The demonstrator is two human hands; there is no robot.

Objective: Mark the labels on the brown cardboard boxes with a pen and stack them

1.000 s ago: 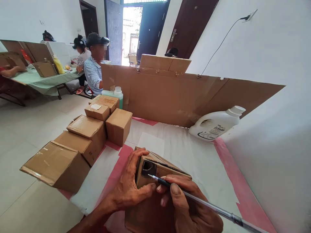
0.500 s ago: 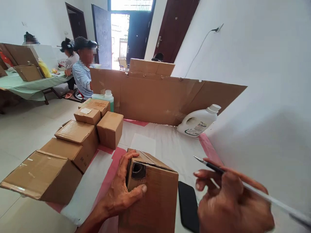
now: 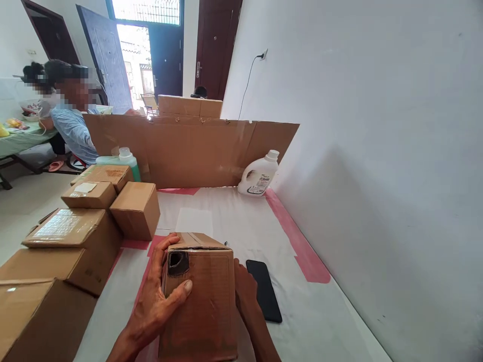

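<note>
A brown cardboard box (image 3: pixel 204 306) stands in front of me with its end face toward me. Near that face's upper left corner is a dark-edged hole (image 3: pixel 178 263). My left hand (image 3: pixel 158 286) grips the box's left side, its thumb lying on the near face below the hole and its fingers over the top left edge. On the right side, my right hand (image 3: pixel 245 286) is closed, its fingertips hidden behind the box. Just past the box's top right corner shows a small dark tip of the pen (image 3: pixel 226 244); the rest of it is hidden.
Several closed cardboard boxes (image 3: pixel 86 256) line the table's left side. A black phone (image 3: pixel 264 291) lies right of my right hand. A cardboard screen (image 3: pixel 188 153), a white jug (image 3: pixel 260 173) and a green-liquid bottle (image 3: pixel 128 161) stand behind. A person (image 3: pixel 71 120) sits beyond.
My right hand has moved left from the open space at the right to the box's right side, taking the pen mostly out of sight. The view has turned right.
</note>
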